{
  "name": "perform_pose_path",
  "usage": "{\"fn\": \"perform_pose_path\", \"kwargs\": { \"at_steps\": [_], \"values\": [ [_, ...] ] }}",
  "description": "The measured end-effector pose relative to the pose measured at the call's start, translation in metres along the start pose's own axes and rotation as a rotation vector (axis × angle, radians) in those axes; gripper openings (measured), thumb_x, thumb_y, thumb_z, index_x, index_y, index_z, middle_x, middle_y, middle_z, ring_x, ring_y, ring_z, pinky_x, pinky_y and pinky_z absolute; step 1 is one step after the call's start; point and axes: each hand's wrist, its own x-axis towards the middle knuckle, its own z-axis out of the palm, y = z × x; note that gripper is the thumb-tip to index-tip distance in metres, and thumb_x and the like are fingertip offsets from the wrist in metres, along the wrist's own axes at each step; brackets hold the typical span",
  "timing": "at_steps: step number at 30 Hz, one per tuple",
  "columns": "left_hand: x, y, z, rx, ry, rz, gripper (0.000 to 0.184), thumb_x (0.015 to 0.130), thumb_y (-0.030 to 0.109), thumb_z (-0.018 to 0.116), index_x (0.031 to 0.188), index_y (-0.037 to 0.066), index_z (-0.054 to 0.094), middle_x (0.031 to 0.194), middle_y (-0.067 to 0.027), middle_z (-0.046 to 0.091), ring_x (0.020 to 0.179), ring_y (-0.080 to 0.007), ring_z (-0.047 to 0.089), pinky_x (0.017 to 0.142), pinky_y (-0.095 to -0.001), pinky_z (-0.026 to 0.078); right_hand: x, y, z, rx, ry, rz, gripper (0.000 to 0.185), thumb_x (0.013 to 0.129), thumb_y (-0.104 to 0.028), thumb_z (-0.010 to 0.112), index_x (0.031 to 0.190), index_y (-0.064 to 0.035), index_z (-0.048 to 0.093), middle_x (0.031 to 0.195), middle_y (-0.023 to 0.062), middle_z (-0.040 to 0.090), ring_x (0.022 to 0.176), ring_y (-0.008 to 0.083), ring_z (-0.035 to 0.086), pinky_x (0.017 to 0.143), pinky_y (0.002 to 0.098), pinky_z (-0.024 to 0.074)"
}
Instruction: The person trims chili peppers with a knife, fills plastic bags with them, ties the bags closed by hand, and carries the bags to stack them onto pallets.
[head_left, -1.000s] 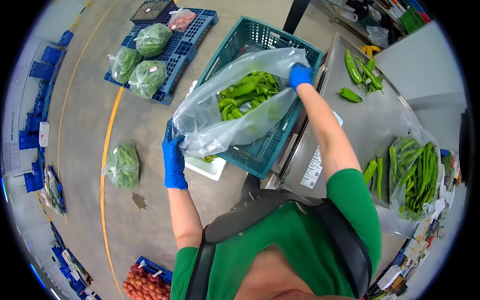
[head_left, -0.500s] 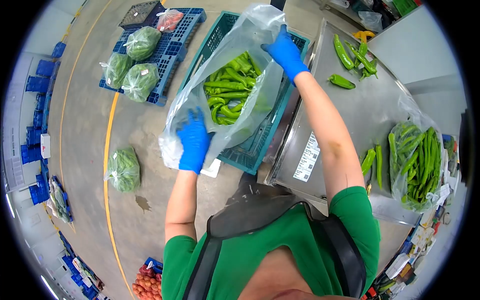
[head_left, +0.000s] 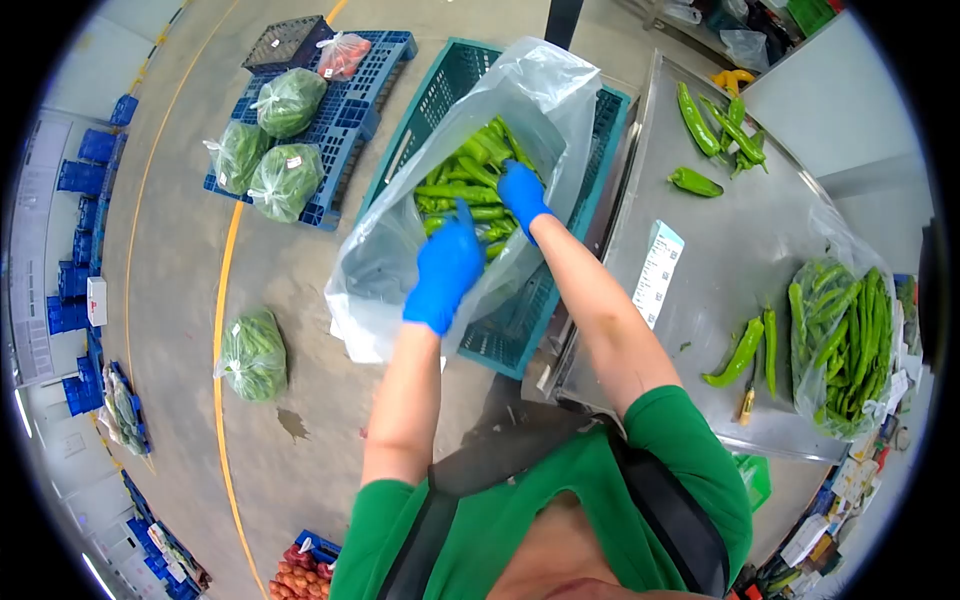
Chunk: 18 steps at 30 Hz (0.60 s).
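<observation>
At my one o'clock spreads the steel table (head_left: 690,240); at eleven lies the blue pallet (head_left: 365,90); at twelve sits the teal crate (head_left: 425,115), and across it my clear plastic bag (head_left: 385,250) gapes open, its seven o'clock end past the rim; a heap of green peppers (head_left: 460,198) lies inside; at two, on the table, is a filled pepper bag (head_left: 850,345); my left hand (head_left: 447,268), at the heap's six o'clock, has one finger stretched over it, the others hidden, so I cannot tell whether it grips; my right hand (head_left: 523,195), at the heap's three o'clock, bends its fingers onto the peppers, and whether they pinch one I cannot tell; a label strip (head_left: 657,275) lies on the table at one.
</observation>
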Motion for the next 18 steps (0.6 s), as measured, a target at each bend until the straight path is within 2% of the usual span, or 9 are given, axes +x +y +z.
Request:
{"fn": "perform_pose_path", "kwargs": {
  "at_steps": [4,5,7,10,11,13,14,16,18],
  "values": [
    [-0.046,0.021,0.025,-0.119,-0.521,0.164,0.056,0.081,0.027,0.053,0.13,0.007,0.037,0.092,-0.0242,0.059,0.085,-0.0354,0.059,0.07,-0.0451,0.047,0.05,0.025,0.044,0.04,0.052,0.008,0.028,0.078,-0.015,0.049,0.101,-0.0034,0.059,0.091,0.0247,0.059,0.086,0.0413,0.056,0.075,0.0469,0.0447],
    [-0.057,0.01,0.041,-0.29,-0.447,0.259,0.046,0.083,0.027,0.051,0.124,0.01,0.045,0.095,-0.024,0.058,0.089,-0.0357,0.058,0.075,-0.0431,0.046,0.06,0.029,0.055,0.06,0.03,-0.032,0.025,0.078,-0.017,0.05,0.095,-0.0021,0.061,0.089,0.0245,0.06,0.083,0.041,0.057,0.073,0.0466,0.0451],
    [-0.055,0.021,0.011,-0.566,-0.369,0.109,0.039,0.085,0.022,0.051,0.121,0.006,0.05,0.11,-0.0179,0.058,0.099,-0.0272,0.057,0.083,-0.0338,0.044,0.073,0.043,0.079,0.18,0.004,-0.127,0.022,0.078,-0.019,0.052,0.077,-0.0013,0.064,0.079,0.0227,0.061,0.07,0.038,0.059,0.063,0.0442,0.0462],
    [-0.002,-0.032,0.049,-1.266,-0.188,-0.205,0.033,0.087,0.02,0.05,0.115,0.005,0.052,0.111,-0.007,0.056,0.098,-0.0209,0.054,0.081,-0.035,0.043,0.035,0.007,0.06,-0.037,0.122,-0.344,0.013,0.068,-0.014,0.055,0.064,-0.0043,0.061,0.061,0.0178,0.057,0.051,0.0309,0.055,0.048,0.0423,0.0418],
    [0.015,-0.044,0.056,-1.724,-0.162,-0.445,0.035,0.086,0.028,0.052,0.113,0.006,0.053,0.114,-0.0103,0.054,0.102,-0.0212,0.051,0.081,-0.0396,0.043,0.024,0.0,0.063,-0.199,0.106,-0.432,0.012,0.066,-0.014,0.055,0.064,-0.0036,0.061,0.061,0.0184,0.056,0.05,0.0325,0.053,0.047,0.0421,0.0415],
    [0.065,-0.069,0.074,-1.93,-0.221,-1.011,0.065,0.075,0.052,0.06,0.117,0.004,0.047,0.12,-0.0178,0.048,0.107,-0.03,0.048,0.091,-0.0479,0.037,-0.037,-0.027,0.028,0.098,0.126,-0.226,0.017,0.067,-0.018,0.055,0.066,-0.0014,0.061,0.063,0.0206,0.057,0.059,0.0371,0.057,0.053,0.0446,0.0446],
    [0.072,-0.066,0.077,-2.082,-0.467,-0.574,0.068,0.073,0.054,0.061,0.116,0.004,0.046,0.119,-0.0191,0.047,0.109,-0.0303,0.046,0.095,-0.048,0.035,-0.064,-0.039,0.018,0.263,0.156,-0.01,0.021,0.071,-0.021,0.055,0.067,-0.001,0.061,0.067,0.0216,0.058,0.064,0.0393,0.058,0.057,0.046,0.046],
    [0.085,-0.066,0.085,-2.01,-0.378,-0.554,0.062,0.075,0.049,0.061,0.116,0.004,0.049,0.109,-0.0168,0.055,0.098,-0.0276,0.054,0.084,-0.0451,0.045,-0.111,-0.045,-0.008,0.346,0.056,-0.004,0.023,0.073,-0.023,0.054,0.072,-0.0023,0.063,0.07,0.021,0.06,0.064,0.0387,0.059,0.058,0.0459,0.0468],
    [0.115,-0.119,0.145,-1.857,-0.388,-0.535,0.05,0.079,0.04,0.06,0.111,0.002,0.054,0.098,-0.0139,0.061,0.081,-0.0248,0.061,0.071,-0.0392,0.051,-0.139,-0.035,-0.021,-0.025,-0.188,-0.117,0.02,0.066,-0.022,0.059,0.07,-0.0027,0.065,0.071,0.0172,0.062,0.065,0.0341,0.061,0.057,0.0441,0.047]
  ]
}}
